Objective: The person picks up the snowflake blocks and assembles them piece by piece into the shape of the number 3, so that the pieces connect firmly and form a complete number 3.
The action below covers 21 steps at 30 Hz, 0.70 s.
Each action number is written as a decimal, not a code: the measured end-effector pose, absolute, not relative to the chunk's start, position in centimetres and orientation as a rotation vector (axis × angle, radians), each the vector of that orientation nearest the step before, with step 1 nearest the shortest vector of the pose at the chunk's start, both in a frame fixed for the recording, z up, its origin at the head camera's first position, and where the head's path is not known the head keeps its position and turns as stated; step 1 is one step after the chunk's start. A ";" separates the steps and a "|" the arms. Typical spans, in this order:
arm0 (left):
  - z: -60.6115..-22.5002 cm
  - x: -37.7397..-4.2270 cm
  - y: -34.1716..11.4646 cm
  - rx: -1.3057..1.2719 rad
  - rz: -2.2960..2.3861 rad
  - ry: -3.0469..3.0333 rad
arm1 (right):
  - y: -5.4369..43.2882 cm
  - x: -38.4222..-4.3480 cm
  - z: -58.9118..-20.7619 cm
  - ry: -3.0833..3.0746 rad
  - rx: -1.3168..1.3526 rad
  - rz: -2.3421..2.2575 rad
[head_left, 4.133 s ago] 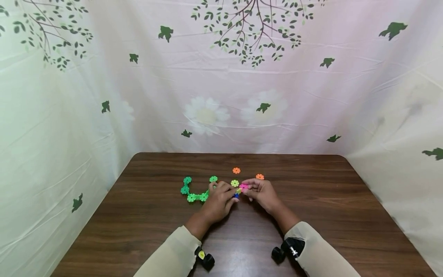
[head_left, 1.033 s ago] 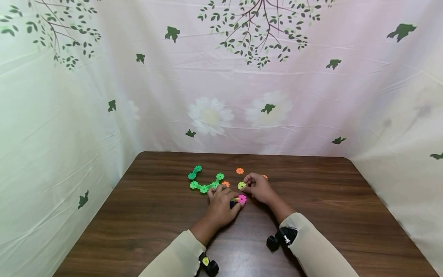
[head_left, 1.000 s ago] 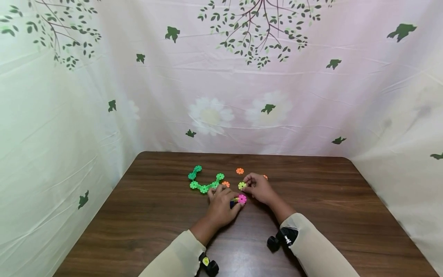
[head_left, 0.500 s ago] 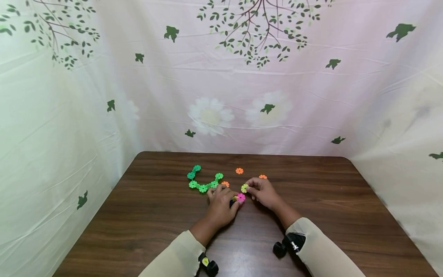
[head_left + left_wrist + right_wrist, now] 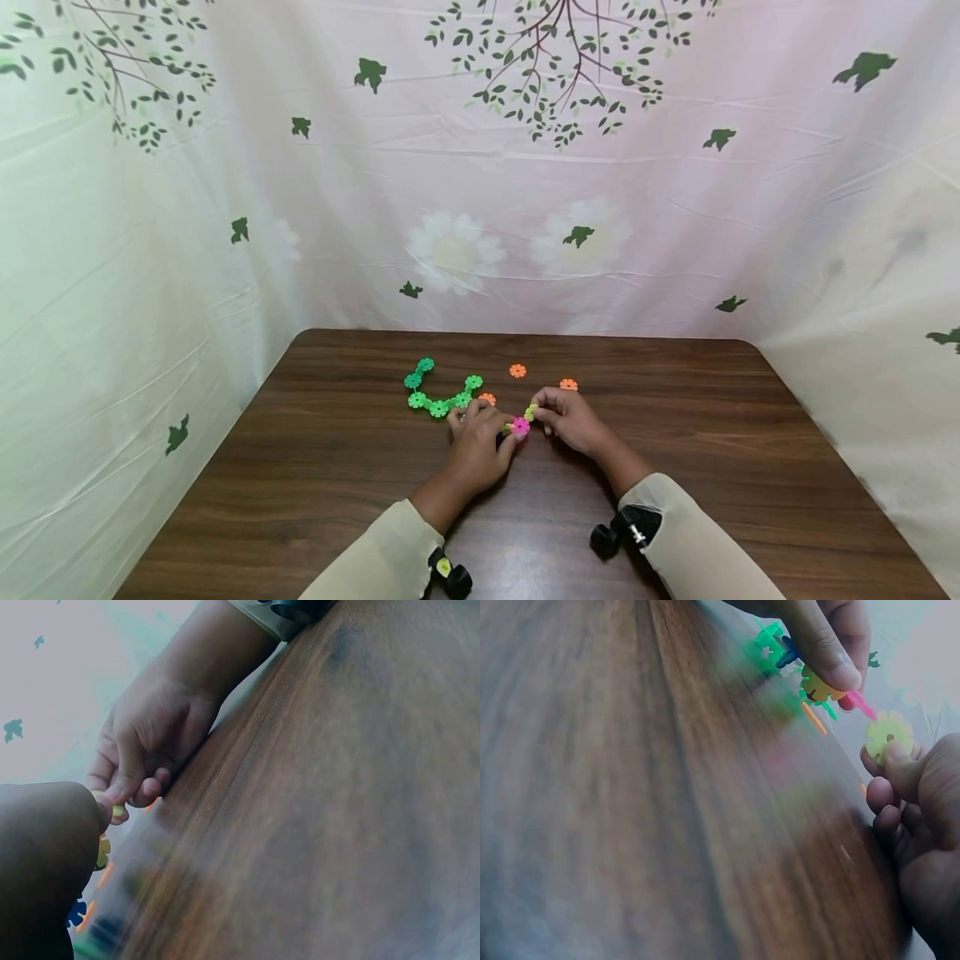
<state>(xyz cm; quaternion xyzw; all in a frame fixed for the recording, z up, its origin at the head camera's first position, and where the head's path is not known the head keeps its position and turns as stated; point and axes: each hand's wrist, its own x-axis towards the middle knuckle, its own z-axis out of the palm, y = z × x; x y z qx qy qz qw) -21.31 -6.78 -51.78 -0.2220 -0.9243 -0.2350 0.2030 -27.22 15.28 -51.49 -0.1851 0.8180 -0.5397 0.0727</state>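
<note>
My left hand [image 5: 480, 446] pinches a yellow flower-shaped plastic disc [image 5: 815, 685] with a pink flower disc [image 5: 521, 426] slotted to its edge. A dark blue disc [image 5: 787, 652] shows beside the thumb, partly hidden by the hand. My right hand [image 5: 573, 421] pinches a yellow-green flower disc [image 5: 889, 733] between thumb and forefinger, turned at an angle. In the head view its edge is right at the pink disc's upper right side. A curved chain of joined green discs [image 5: 438, 408] lies past my left fingertips, which cover its near end.
Loose orange flower discs lie on the brown wooden table [image 5: 337, 500]: one at the back [image 5: 517, 371], another beyond my right hand [image 5: 568, 384], and a third orange disc [image 5: 487, 399] by my left fingers. A printed curtain [image 5: 480, 167] hangs around the table.
My right hand let go of the pink disc, took the yellow-green disc off the table, then brought it toward the pink one and turned it. Lately the left hand has kept its hold almost still.
</note>
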 end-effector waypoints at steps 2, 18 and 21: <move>-51.8 -21.3 -6.8 -0.622 -0.658 -2.582 | 15.2 -27.1 -51.4 2.454 -0.566 -1.620; -51.7 -21.3 -6.8 -0.678 -0.624 -2.543 | 14.9 -27.1 -51.4 2.489 -0.614 -1.559; -51.8 -21.4 -6.9 -0.687 -0.628 -2.542 | 14.8 -27.1 -51.5 2.504 -0.632 -1.550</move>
